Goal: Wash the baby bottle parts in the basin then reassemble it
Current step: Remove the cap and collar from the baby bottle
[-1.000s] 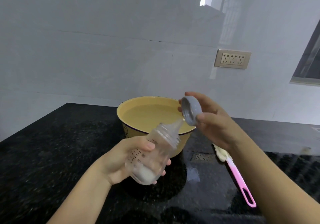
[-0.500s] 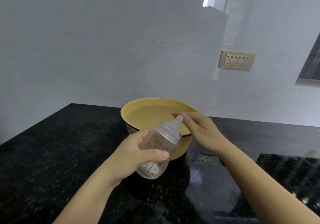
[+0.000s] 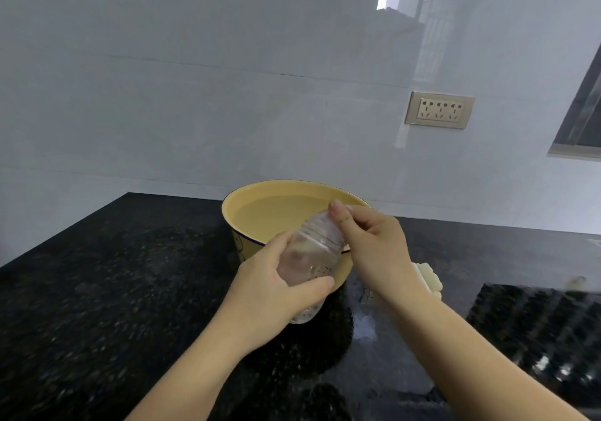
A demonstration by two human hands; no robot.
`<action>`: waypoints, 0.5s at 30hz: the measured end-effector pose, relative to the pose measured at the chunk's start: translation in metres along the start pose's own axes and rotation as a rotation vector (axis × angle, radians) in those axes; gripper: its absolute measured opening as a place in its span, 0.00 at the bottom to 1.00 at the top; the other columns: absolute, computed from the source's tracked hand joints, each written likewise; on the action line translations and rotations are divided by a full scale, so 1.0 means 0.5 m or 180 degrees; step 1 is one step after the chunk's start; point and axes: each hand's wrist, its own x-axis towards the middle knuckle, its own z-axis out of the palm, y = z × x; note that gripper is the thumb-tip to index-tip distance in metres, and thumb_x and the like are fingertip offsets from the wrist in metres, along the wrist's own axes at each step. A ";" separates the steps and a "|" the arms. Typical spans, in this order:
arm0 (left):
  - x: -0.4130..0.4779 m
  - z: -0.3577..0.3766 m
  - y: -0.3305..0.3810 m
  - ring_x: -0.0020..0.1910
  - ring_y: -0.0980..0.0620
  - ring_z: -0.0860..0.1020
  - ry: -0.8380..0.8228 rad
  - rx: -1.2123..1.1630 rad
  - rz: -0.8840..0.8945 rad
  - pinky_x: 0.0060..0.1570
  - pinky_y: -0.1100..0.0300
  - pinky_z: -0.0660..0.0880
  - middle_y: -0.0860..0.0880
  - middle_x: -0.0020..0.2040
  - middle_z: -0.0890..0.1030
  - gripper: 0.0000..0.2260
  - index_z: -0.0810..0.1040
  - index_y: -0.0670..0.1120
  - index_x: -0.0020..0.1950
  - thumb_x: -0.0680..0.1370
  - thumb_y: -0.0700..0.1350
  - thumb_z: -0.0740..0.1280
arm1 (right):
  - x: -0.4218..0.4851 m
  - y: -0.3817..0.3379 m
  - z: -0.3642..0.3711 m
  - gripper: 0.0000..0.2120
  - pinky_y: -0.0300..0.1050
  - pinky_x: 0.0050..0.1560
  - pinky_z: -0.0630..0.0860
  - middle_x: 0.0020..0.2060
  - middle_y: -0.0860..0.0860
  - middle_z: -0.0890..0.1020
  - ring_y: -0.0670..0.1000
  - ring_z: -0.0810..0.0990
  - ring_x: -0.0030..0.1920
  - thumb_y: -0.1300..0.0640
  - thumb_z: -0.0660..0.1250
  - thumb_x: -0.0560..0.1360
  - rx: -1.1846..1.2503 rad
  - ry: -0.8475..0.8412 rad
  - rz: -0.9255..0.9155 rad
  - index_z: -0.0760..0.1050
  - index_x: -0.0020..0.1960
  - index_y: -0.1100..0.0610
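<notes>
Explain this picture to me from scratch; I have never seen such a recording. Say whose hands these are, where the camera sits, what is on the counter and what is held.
There is no machine here. A person works with two bare hands, and a wide-angle camera worn on the head looks forward and down at them. The left hand grips a clear plastic baby bottle round its body, tilted above the black speckled stone counter. The right hand pinches the bottle's top end. Behind them stands a round yellow basin holding water. A white lumpy brush head lies beside the right wrist. A beige socket plate sits on the wall.
</notes>
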 end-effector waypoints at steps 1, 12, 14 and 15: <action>0.000 0.002 0.002 0.47 0.67 0.79 0.0065 0.0020 0.0018 0.47 0.70 0.76 0.66 0.48 0.81 0.18 0.75 0.64 0.52 0.68 0.48 0.75 | 0.001 -0.001 0.006 0.15 0.51 0.45 0.76 0.35 0.59 0.82 0.53 0.78 0.38 0.48 0.65 0.76 0.0046 0.0081 0.0056 0.83 0.37 0.54; 0.002 -0.056 -0.011 0.48 0.59 0.82 0.0130 -0.0724 -0.0192 0.45 0.65 0.76 0.56 0.48 0.85 0.19 0.80 0.54 0.54 0.64 0.48 0.74 | 0.092 0.050 -0.044 0.09 0.38 0.40 0.76 0.36 0.50 0.81 0.46 0.79 0.37 0.53 0.69 0.75 0.0715 -0.0271 0.0873 0.82 0.49 0.58; 0.010 -0.069 -0.008 0.49 0.56 0.83 0.0114 -0.0864 -0.0109 0.42 0.66 0.77 0.53 0.49 0.85 0.21 0.80 0.53 0.54 0.61 0.50 0.75 | 0.099 0.057 -0.046 0.08 0.40 0.45 0.78 0.43 0.56 0.83 0.49 0.82 0.40 0.58 0.71 0.73 0.0592 -0.0329 0.0856 0.82 0.50 0.59; 0.015 -0.076 -0.006 0.49 0.56 0.83 0.0116 -0.0912 -0.0051 0.42 0.66 0.78 0.52 0.49 0.85 0.23 0.80 0.52 0.54 0.60 0.51 0.75 | 0.104 0.058 -0.047 0.07 0.41 0.46 0.79 0.43 0.57 0.83 0.51 0.83 0.40 0.59 0.73 0.72 0.0380 -0.0278 0.0796 0.81 0.49 0.58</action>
